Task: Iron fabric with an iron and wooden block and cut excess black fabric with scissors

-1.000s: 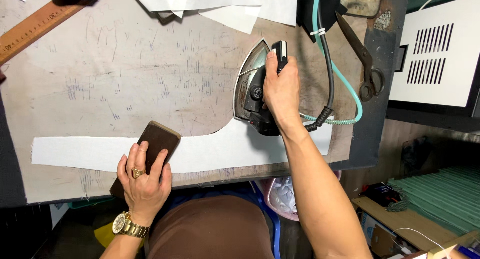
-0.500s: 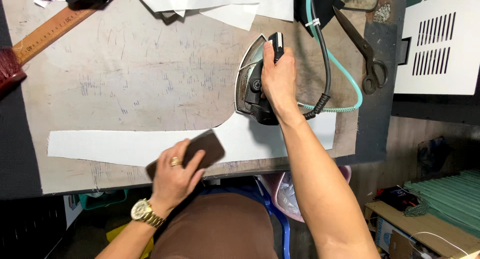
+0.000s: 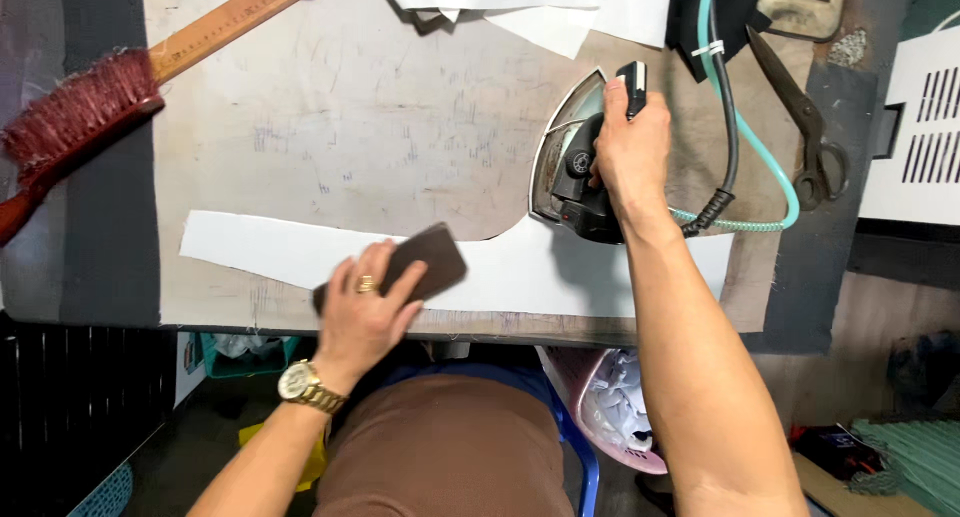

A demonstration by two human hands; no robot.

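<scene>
A long white fabric strip [image 3: 300, 252], curved and widening at one end, lies flat along the near edge of the bench [image 3: 350, 107]. On its wide end stands a steam iron [image 3: 572, 162], the right hand [image 3: 630, 157] with fingers wrapped tight around the handle. Left of the iron, the left hand [image 3: 360, 312] presses a dark brown block [image 3: 425, 262] onto the strip, fingers closed over it.

Brush [image 3: 70, 127] handle cut by left edge; iron [image 3: 575, 162] handle hidden under hand.
</scene>
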